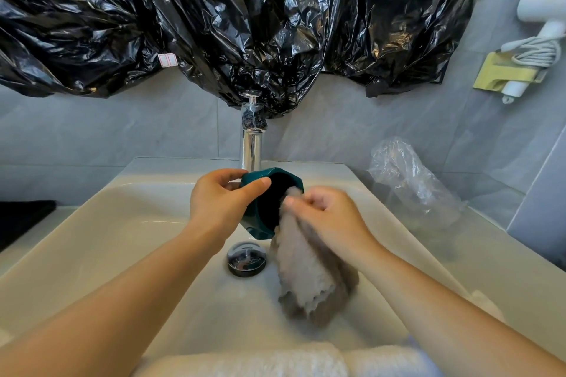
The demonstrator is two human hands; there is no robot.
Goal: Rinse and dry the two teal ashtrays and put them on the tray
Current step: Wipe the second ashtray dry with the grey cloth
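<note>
Facing right toward the right hand (327,217), the teal ashtray (266,208) stands on edge, its dark hollow sideways and its axis roughly level. The left hand (217,202) grips its rim, thumb on the near edge. The right hand, fisted, clutches a fluffy grey cloth (306,269) tucked into the hollow. Below both hands sits the chrome drain plug (246,259).

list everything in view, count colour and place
ashtray: one, teal, over the sink
cloth: one, grey-beige, pushed into the ashtray
sink: one, cream, below
tap: one, chrome, behind the ashtray
drain plug: one, chrome, sink bottom
plastic sheeting: count unclear, black, wall above
clear bag: one, clear, right counter
hair dryer: one, white, top right
towel: one, white, near edge
left hand: grips the ashtray
right hand: holds the cloth
</note>
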